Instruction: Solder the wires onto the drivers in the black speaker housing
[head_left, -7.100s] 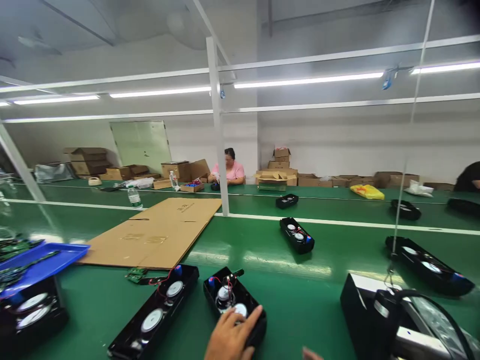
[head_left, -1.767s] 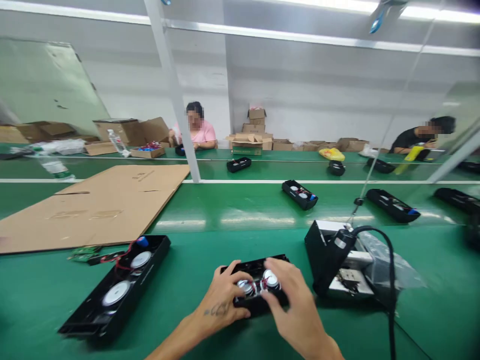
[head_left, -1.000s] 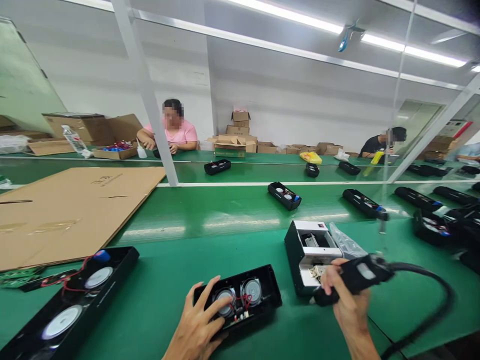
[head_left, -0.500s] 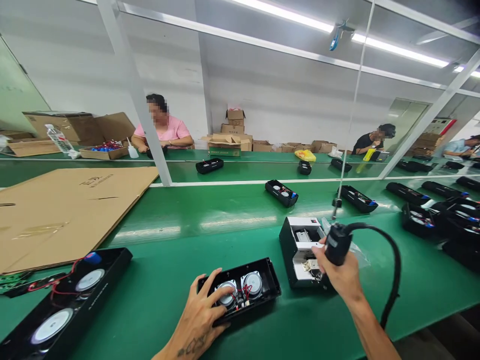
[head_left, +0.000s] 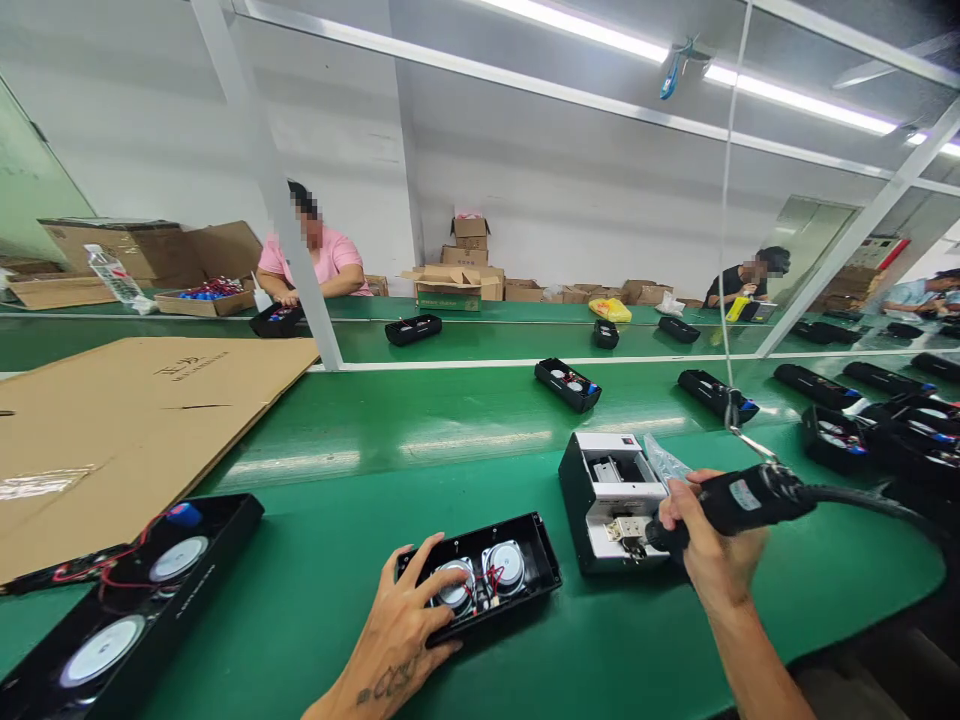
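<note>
The black plastic speaker case (head_left: 529,565) lies open, with two round silver speakers (head_left: 480,585) inside. The left hand (head_left: 397,625) sits open on it, with spread fingers (head_left: 439,575) pressing down. The right hand (head_left: 709,530) has just tipped a black corded electric screwdriver (head_left: 739,503) onto its side and grips it tight, with its tip near an open white and black metal box (head_left: 607,505), just right of the case on the green counter (head_left: 337,640).
</note>
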